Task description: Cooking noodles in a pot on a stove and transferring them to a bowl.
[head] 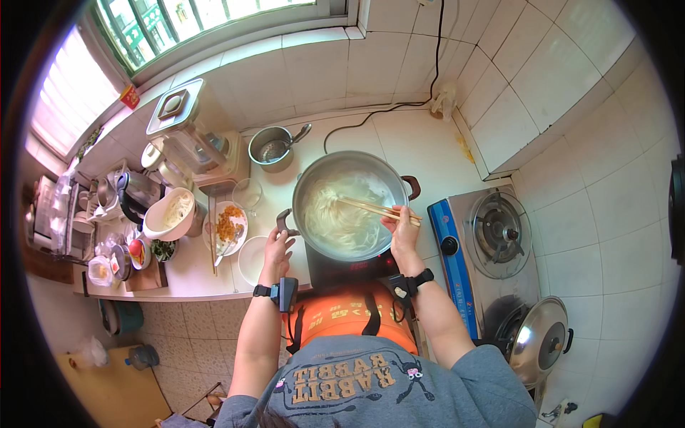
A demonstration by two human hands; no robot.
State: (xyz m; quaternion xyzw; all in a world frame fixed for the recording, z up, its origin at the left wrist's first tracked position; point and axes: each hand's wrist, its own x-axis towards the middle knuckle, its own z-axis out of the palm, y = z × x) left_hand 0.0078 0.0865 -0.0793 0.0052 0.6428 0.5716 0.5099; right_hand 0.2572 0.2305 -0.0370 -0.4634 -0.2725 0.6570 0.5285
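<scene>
A wide metal pot (396, 184) stands on a black induction cooker (332, 273) with a lit red display. Pale noodles (329, 214) lie in cloudy liquid inside it. My right hand (404, 230) holds a pair of wooden chopsticks (369, 205) over the pot's right side, their tips among the noodles. At the pot's left side handle (283, 218) is my left hand (275, 251), its fingertips at the handle's lower end; whether they grip it is unclear. A white bowl (251, 259) sits just left of that hand, partly hidden by it.
Left of the pot are a plate of chopped orange food (229, 224), a small saucepan (271, 150), a drinking glass (247, 193), a tilted noodle container (170, 216) and a blender (187, 134). A gas stove (497, 235) with a glass lid stands right. Behind runs a black cable (374, 111).
</scene>
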